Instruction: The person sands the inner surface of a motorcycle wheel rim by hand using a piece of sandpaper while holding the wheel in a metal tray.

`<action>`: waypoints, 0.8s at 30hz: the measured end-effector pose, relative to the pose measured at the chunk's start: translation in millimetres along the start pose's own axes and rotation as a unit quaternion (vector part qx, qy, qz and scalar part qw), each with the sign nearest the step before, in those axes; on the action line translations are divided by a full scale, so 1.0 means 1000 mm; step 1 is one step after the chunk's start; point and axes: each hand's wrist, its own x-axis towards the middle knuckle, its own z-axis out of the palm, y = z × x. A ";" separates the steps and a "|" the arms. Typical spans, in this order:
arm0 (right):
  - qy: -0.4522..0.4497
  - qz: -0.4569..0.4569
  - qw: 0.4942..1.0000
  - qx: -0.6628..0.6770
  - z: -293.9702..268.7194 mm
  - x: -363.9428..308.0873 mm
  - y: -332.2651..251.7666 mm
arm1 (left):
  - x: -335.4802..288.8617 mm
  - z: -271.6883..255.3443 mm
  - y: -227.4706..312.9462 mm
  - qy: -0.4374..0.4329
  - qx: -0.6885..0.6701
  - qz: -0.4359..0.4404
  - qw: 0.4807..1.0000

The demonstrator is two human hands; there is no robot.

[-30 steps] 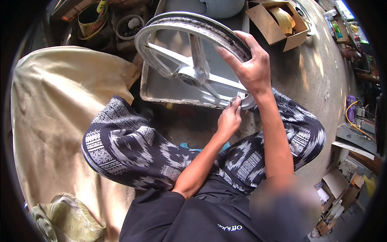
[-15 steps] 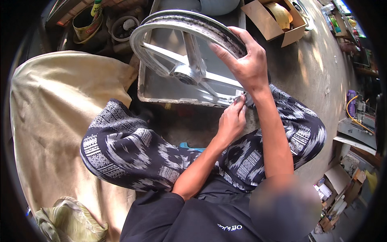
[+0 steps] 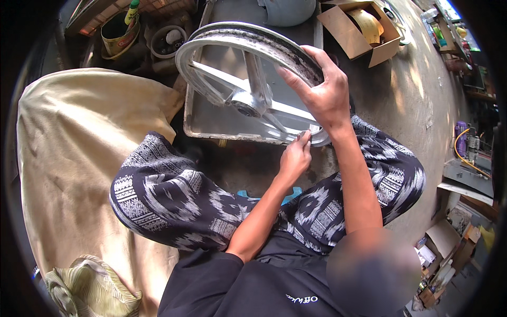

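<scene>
A silver spoked motorcycle wheel rim (image 3: 248, 100) stands tilted over a shallow grey tray (image 3: 232, 137). Its outer band carries dark, blotchy stains. My right hand (image 3: 330, 90) is clamped on the upper right of the band, thumb on one side and fingers on the other. Lower down, my left hand (image 3: 296, 156) has its fingertips pinched together against the near edge of the rim, by the end of a spoke. Whatever small thing may be between those fingertips is hidden.
A grey rounded container (image 3: 288, 11) sits at the tray's far end. Right of it is an open cardboard box (image 3: 346, 31) with a yellow roll. Beige cloth (image 3: 95, 121) covers the left side, near a bucket (image 3: 119, 39). Something blue (image 3: 291, 195) shows between my legs.
My left hand has slid a little left and down along the near edge of the rim. The right hand keeps its grip, and the wheel appears slightly shifted.
</scene>
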 end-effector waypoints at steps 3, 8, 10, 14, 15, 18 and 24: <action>0.002 0.008 1.000 -0.029 -0.004 0.002 0.001 | -0.012 -0.029 0.022 -0.017 0.045 -0.004 0.999; 0.010 -0.004 0.999 -0.030 -0.002 0.004 0.006 | -0.027 -0.053 0.026 0.178 0.090 0.026 0.980; 0.009 0.000 1.000 -0.016 -0.001 0.004 0.003 | -0.028 -0.058 0.031 0.215 0.064 0.034 0.974; 0.014 -0.016 0.999 -0.032 0.003 0.006 -0.001 | -0.018 -0.057 0.028 0.251 0.083 0.048 0.963; 0.016 -0.023 0.999 -0.033 0.004 0.006 -0.001 | -0.013 -0.058 0.027 0.257 0.097 0.050 0.960; 0.011 -0.037 0.999 -0.039 0.003 0.004 -0.006 | 0.002 -0.064 0.026 0.226 0.145 0.007 0.963; 0.008 -0.045 0.998 -0.052 0.006 0.002 -0.012 | 0.011 -0.067 0.019 0.236 0.093 0.105 0.962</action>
